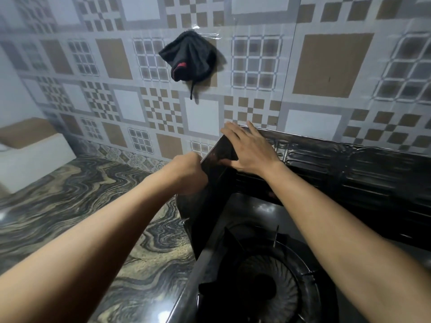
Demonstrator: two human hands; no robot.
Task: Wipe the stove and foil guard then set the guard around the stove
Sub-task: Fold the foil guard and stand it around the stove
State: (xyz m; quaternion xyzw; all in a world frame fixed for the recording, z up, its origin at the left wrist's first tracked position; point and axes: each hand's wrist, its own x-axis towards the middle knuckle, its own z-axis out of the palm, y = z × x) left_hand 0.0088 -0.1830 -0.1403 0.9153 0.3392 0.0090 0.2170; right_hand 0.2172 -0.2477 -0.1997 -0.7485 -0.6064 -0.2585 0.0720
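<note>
The dark foil guard (326, 169) stands upright against the tiled wall behind the stove (261, 271), and its left panel (210, 190) folds forward along the stove's left side. My left hand (186, 173) is closed on the outer edge of that left panel. My right hand (249, 150) lies with spread fingers over the panel's top corner, thumb on its inner face. The black burner and pan support show low in the view between my forearms.
A dark cloth with a red patch (190, 57) hangs on the patterned tile wall above. The marbled countertop (70, 206) stretches to the left. A white box with a brown top (30, 155) sits at the far left.
</note>
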